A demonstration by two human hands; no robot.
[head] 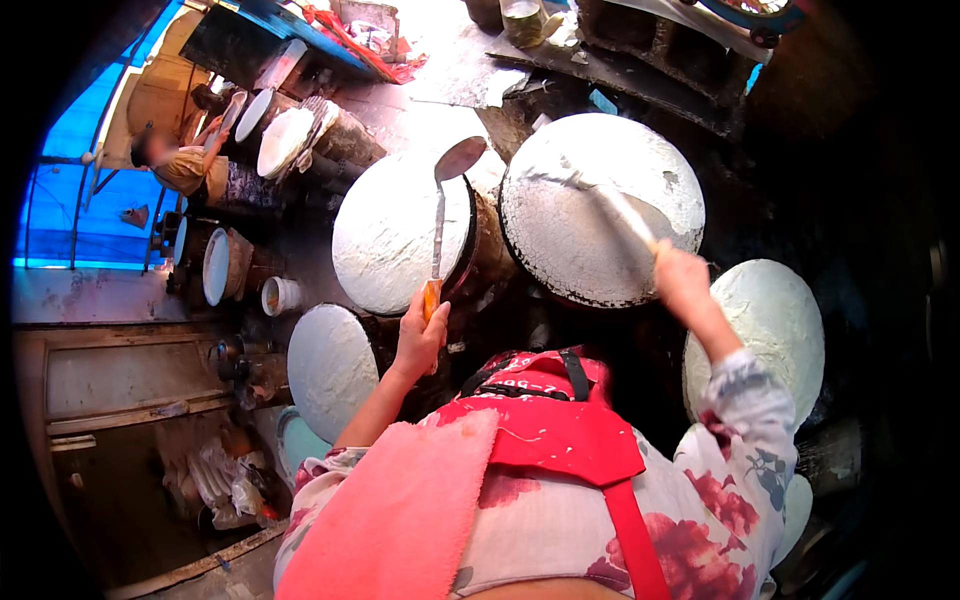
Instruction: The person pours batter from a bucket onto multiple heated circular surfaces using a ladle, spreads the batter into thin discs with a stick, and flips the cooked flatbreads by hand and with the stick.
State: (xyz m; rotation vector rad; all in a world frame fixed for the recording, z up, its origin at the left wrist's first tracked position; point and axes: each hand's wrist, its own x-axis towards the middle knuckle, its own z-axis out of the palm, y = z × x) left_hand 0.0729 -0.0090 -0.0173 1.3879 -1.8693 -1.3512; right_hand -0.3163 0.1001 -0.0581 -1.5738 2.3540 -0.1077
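My left hand [421, 335] grips the orange handle of a metal ladle [439, 217], whose bowl hangs over the far edge of a round white batter-coated griddle [382, 240]. My right hand [681, 279] is closed on the handle of a pale spreading tool [624, 212], blurred at its far end. That end lies over a second round griddle [581, 247], where a thick white layer covers the far and right parts and a thinner, cracked coat shows nearer me.
More round whitish surfaces stand at the right [765, 337] and lower left [330, 367]. A white bucket [281, 296] is at the left. Another person [184, 165] holds a round disc among similar stands. A dark ledge [615, 79] with a jar [523, 22] lies beyond.
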